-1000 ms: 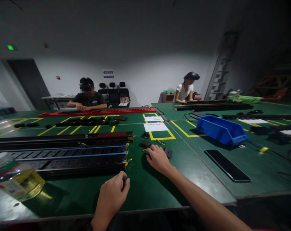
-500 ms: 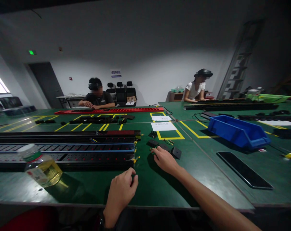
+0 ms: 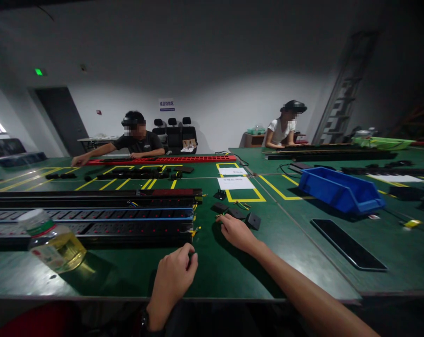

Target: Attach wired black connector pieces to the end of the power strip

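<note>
My right hand [image 3: 238, 232] reaches over the green table, fingertips pinched at a short yellow-green wire [image 3: 218, 216]. Close around those fingers lie small black plastic end pieces [image 3: 253, 221], one of them partly behind the hand. Another black piece [image 3: 219, 195] and a loose yellow-green wire [image 3: 242, 205] are a little farther off. My left hand [image 3: 175, 274] rests near the table's front edge with fingers curled in and no object visible in them. Just beyond it are the ends of long black power strips [image 3: 135, 231], with yellow wire ends [image 3: 195, 230] sticking out.
A bottle of yellow liquid [image 3: 55, 245] stands front left. To the right are a phone [image 3: 348, 244] and a blue bin [image 3: 338, 189]. White paper sheets [image 3: 236, 183] lie beyond my right hand. Two co-workers sit across the table, near a long red strip [image 3: 184, 160].
The co-worker at the left has stretched an arm out along the table to the left. My view has shifted slightly; both my hands keep nearly the same pose.
</note>
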Motion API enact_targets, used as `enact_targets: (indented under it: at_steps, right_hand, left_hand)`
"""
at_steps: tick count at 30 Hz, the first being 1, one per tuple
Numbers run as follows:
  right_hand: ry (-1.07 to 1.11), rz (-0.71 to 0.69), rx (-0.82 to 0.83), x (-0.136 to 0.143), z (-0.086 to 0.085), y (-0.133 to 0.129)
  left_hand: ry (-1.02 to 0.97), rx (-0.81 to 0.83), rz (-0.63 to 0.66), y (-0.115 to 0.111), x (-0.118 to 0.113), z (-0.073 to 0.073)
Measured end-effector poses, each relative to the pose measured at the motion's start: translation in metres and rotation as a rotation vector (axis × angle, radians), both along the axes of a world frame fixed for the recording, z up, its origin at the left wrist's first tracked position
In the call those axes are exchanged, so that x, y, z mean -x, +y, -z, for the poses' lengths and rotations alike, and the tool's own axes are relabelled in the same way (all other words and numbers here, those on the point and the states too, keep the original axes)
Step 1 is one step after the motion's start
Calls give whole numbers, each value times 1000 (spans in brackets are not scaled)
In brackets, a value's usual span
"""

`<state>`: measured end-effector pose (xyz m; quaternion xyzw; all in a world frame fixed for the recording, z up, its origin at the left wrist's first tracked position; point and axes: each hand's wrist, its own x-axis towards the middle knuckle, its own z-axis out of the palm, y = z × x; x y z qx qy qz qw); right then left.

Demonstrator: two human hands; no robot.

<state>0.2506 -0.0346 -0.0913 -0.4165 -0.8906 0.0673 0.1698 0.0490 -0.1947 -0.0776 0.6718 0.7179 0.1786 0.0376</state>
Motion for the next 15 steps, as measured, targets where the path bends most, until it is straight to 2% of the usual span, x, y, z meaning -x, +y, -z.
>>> enact_targets:
  at_steps: [4,6,9,15]
  right_hand:
    - [-10,223,-17,0,-5,3]
    - [-17,287,-62,-2,-7,7]
    - [-47,280,-139,-5,-6,12]
    - [-82,158,-175,1,-1,10]
  left_hand:
    - [8,-1,-5,0,0,0]
    - [16,-11,1,0,0,1]
    - [20,-21,11,1,1,2]
    - [20,-3,12,2,1,1]
